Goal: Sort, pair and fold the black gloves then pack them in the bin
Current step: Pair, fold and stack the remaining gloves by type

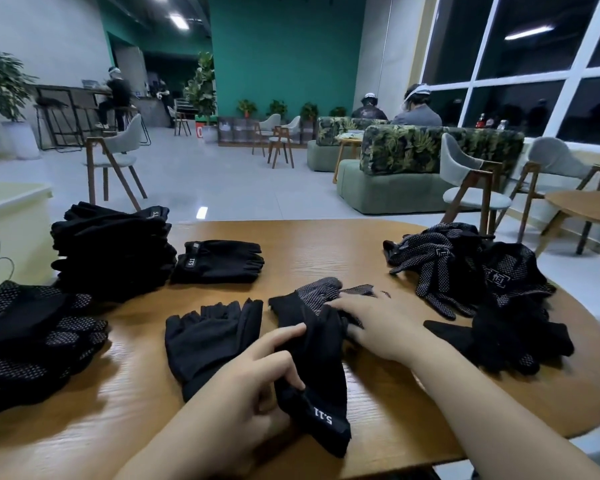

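Black gloves all over a wooden counter. Centre, near 6 o'clock: one long glove lies flat, cuff toward the person, white logo on the cuff, dotted grip side showing at its far end. Left hand at 6 o'clock, fingers curled, pinching the glove's cuff edge between thumb and fingertips. Right hand at about 4 o'clock, fingers fairly straight and spread, pressing down on the glove's finger end; it grips nothing.

Just left of the glove, touching or nearly so: a plain fingerless glove, flat, fingers pointing to 12 o'clock. Beyond it, at 11 o'clock: a folded pair with a white label, lying alone. Left of that, at 10 o'clock: a tall stack of folded gloves, at the counter's far left edge. At 8–9 o'clock: a low pile of dotted gloves, partly cut off by the frame edge.

At 2–3 o'clock: a loose heap of unsorted gloves, dotted and plain mixed, tangled; how many, cannot tell. Its nearest glove reaches toward the right forearm.

Pale yellow bin at 9–10 o'clock, beside the counter's left edge, behind the stack; its inside is not visible.

Background: chairs, green sofas, seated people, big windows.
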`<state>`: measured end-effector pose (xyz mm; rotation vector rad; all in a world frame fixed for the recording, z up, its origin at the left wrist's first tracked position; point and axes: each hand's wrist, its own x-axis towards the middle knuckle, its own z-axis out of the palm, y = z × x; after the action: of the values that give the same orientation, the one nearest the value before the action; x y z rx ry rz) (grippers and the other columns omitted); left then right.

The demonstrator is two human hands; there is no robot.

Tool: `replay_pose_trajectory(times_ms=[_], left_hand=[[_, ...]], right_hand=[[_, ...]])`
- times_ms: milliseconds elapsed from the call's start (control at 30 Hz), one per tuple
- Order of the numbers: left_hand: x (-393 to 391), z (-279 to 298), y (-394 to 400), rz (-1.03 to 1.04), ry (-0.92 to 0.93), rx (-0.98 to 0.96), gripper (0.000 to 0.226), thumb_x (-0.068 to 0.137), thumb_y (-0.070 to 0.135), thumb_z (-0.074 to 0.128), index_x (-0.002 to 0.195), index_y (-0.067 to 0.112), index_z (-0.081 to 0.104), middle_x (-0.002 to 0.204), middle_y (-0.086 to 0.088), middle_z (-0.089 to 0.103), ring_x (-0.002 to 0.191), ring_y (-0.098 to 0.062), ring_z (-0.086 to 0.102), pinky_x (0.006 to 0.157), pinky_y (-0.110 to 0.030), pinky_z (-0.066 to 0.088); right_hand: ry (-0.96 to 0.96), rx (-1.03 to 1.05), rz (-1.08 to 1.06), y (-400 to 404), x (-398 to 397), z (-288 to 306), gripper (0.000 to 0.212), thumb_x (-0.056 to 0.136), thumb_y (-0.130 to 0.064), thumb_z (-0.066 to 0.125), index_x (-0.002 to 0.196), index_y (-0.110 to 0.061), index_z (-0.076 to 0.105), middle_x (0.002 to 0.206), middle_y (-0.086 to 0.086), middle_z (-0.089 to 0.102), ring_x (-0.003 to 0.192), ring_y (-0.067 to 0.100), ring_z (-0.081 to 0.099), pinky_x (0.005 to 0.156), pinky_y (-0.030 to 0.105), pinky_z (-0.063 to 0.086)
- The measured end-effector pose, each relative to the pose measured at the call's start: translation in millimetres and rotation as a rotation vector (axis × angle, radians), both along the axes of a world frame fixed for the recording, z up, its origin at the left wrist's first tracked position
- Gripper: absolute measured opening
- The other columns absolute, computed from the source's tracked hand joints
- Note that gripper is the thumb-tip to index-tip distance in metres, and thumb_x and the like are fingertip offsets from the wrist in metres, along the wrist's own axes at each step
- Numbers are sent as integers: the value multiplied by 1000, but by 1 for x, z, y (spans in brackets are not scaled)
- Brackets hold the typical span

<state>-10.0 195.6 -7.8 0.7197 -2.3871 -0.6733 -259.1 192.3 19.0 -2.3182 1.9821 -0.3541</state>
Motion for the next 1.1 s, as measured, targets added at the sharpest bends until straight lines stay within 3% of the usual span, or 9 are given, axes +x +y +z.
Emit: replay_pose_trajectory(times_ms=[67,200,333,467,567,667,800,933,1100], left_hand=[[10,11,10,26,56,-34,31,73,10,66,84,36,54,144,33,28,99,-4,60,79,-23,45],[22,26,15,18,198,-105,20,72,23,64,84,36,56,143,32,30,124,4,45,85,-17,43],[29,32,7,87,343,-54,15,67,31,58,81,35,59,142,27,36,122,1,49,83,-13,46],[37,34,3,163,476,14,14,69,21,68,76,31,62,139,27,40,113,-5,58,81,-26,52],[43,36,0,228,484,-11,18,70,17,73,76,31,62,139,27,41,105,-2,61,74,-20,51],[52,31,-5,281,455,-91,39,69,-4,77,75,30,60,139,18,43,107,14,53,79,-3,41],[67,14,-12,327,323,-158,52,63,-17,76,78,30,57,142,14,35,122,20,35,88,4,30],[76,1,-14,353,224,-129,44,63,-16,75,78,21,57,144,16,28,120,28,27,86,6,26],[77,7,-17,388,229,-102,32,73,-6,73,82,21,58,145,13,27,123,29,21,90,5,22]], right_hand=[[-3,-8,-77,1,-9,-1,36,93,-33,52,129,-39,48,136,-19,48,135,4,33,117,41,7],[-31,10,-137,11,-17,0,41,91,-36,55,130,-34,44,138,-17,45,135,2,30,118,40,8],[-153,-118,-24,21,11,13,70,82,-37,67,141,-35,30,142,-17,38,128,1,34,113,28,24],[-305,-108,144,31,58,14,94,70,-41,80,142,-47,20,131,-30,33,108,-4,45,97,17,38],[-532,-260,182,21,89,3,72,75,-16,70,134,-42,37,128,-27,41,96,5,56,85,28,50],[-756,-382,236,5,110,-3,47,70,-2,54,107,-32,59,123,-14,54,115,1,52,92,21,46],[-642,-360,231,-9,117,-15,38,71,15,53,91,-17,59,127,-13,49,114,-22,38,92,5,35],[-558,-339,245,-11,116,-25,38,71,18,44,88,-13,56,132,-9,45,118,-13,35,96,1,22],[-588,-312,224,-12,115,-24,42,71,17,46,89,-20,54,138,-10,40,118,-7,42,94,1,25]])
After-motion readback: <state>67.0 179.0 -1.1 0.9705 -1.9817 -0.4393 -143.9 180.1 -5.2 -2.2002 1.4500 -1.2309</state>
